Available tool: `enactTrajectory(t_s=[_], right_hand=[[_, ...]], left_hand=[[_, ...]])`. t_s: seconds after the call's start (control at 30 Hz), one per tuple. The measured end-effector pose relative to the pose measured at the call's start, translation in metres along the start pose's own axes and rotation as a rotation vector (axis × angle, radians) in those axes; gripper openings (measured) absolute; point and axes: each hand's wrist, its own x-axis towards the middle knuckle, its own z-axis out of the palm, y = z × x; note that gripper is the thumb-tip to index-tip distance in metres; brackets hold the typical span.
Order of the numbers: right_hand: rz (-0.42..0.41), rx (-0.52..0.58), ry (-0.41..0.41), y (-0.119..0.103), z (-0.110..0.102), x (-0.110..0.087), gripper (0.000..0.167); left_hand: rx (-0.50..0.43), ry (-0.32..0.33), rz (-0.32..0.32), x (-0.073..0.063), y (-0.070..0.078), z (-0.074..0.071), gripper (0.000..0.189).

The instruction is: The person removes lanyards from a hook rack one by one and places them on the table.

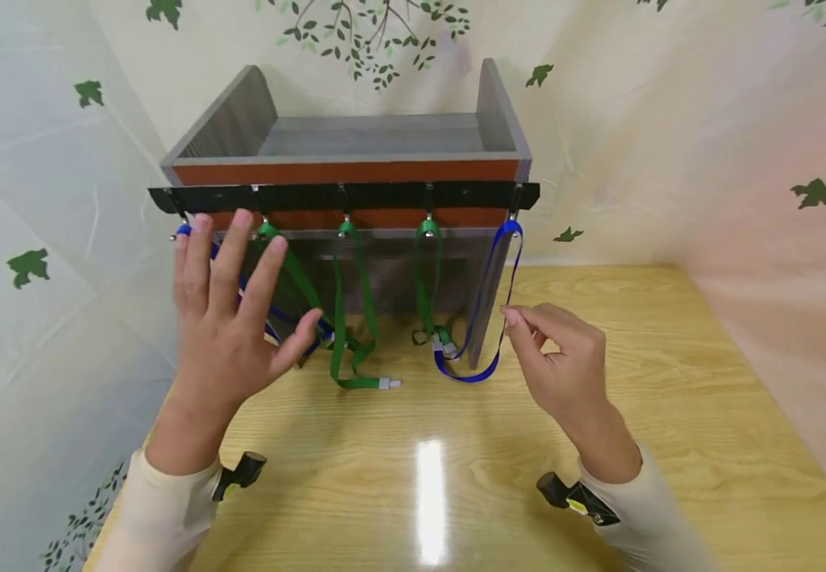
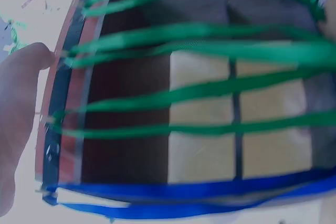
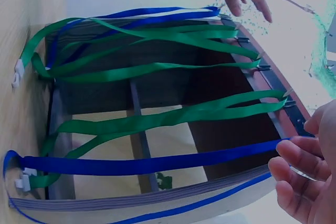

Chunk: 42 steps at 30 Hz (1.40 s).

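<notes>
Blue and partly hidden, the left strap [image 1: 183,229] is hanging just behind the fingers of the left hand [image 1: 230,310]. That hand is turning its back to the head camera, its fingers and thumb spreading wide apart; I cannot tell whether any fingertip is touching the strap. Beyond the fingertips, a black rail [image 1: 384,195] is running rightward across the front of a grey shelf [image 1: 377,135]. Just right of the spread fingers, the first green strap [image 1: 299,270] is slanting down from its hook, its lower part passing behind the thumb. Farther right, between the two hands, the middle green strap [image 1: 366,294] is dropping to the table [image 1: 670,397], its white clip [image 1: 389,384] lying there. Nearer the pinch, on its left, the third green strap [image 1: 423,294] is hanging in a narrow loop. The right blue strap [image 1: 480,375] is hanging from the last hook and curving along the table below the pinch. At its outer side, the right hand [image 1: 566,357] is pinching the edge between thumb and forefinger.
</notes>
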Motion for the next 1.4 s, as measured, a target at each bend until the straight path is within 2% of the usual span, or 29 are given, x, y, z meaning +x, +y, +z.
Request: enactTrajectory(t_s=[0.1,0.17,0.37,0.47,0.53,0.6,0.7,0.83,0.97,1.07,1.17,1.4], right_hand=[[0.042,0.01,0.031,-0.003,0.003,0.005,0.014],[0.066,0.017,0.05,-0.004,0.006,0.008,0.016],[0.123,0.008,0.101,-0.002,0.014,0.018,0.022],[0.195,0.012,0.105,-0.001,0.018,0.02,0.036],[0.274,-0.026,0.089,-0.001,0.019,0.021,0.048],[0.351,-0.089,0.04,0.0,0.021,0.021,0.056],[0.413,-0.203,-0.049,0.003,0.024,0.022,0.062],[0.372,-0.257,-0.088,0.007,0.029,0.025,0.055],[0.318,-0.292,-0.072,0.01,0.033,0.025,0.045],[0.307,-0.309,-0.077,0.011,0.034,0.023,0.037],[0.294,-0.309,-0.101,0.01,0.034,0.019,0.032],[0.271,-0.319,-0.133,0.011,0.031,0.015,0.035]], left_hand=[[0.026,0.043,-0.048,0.012,-0.012,-0.003,0.074],[0.052,0.044,-0.085,0.019,-0.022,-0.007,0.079],[0.072,-0.006,-0.133,0.036,-0.051,-0.012,0.097],[0.084,-0.048,-0.132,0.04,-0.061,-0.013,0.105],[0.09,-0.09,-0.127,0.043,-0.067,-0.013,0.11],[0.081,-0.131,-0.121,0.046,-0.072,-0.013,0.114],[0.048,-0.155,-0.101,0.053,-0.077,-0.013,0.115],[-0.019,-0.168,-0.037,0.066,-0.084,-0.01,0.112],[-0.05,-0.237,0.003,0.073,-0.09,-0.006,0.112],[-0.042,-0.263,-0.03,0.07,-0.091,-0.005,0.113],[-0.03,-0.243,-0.083,0.065,-0.091,-0.003,0.111],[-0.021,-0.207,-0.118,0.063,-0.091,0.002,0.109]])
